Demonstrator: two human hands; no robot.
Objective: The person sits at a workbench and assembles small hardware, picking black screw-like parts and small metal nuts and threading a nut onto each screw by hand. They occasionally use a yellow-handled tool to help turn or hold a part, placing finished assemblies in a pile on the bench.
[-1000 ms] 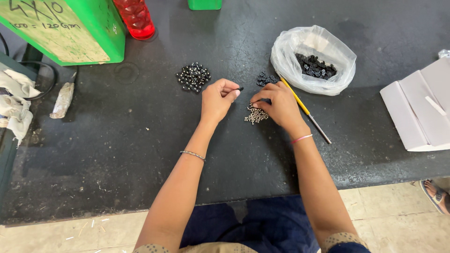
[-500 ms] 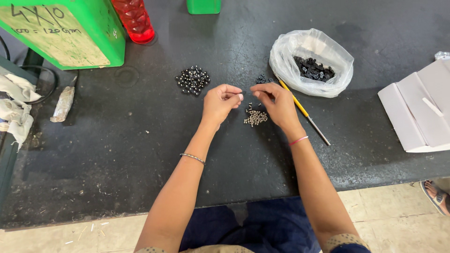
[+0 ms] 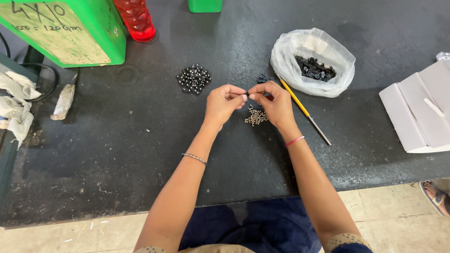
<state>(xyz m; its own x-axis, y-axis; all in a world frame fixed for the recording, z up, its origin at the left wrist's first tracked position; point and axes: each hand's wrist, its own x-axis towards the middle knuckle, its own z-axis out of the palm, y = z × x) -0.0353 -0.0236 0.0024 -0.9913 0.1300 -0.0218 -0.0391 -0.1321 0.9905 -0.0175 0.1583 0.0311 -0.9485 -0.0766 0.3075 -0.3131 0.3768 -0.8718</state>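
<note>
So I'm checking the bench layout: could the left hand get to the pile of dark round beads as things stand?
Probably yes. The pile of dark round beads lies on bare table just ahead of the left hand, nothing between them. But its fingertips are pinched, meeting the right hand, perhaps on a small part.

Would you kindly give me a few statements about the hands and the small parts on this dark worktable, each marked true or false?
1. The left hand and the right hand meet fingertip to fingertip above the table. True.
2. The pile of small silvery parts lies inside the plastic bag. False: it lies on the table under the hands; the bag holds black parts.
3. The cluster of dark shiny balls lies left of the left hand. True.
4. The right hand holds the yellow-handled tool. False: the tool lies on the table beside that hand.
</note>
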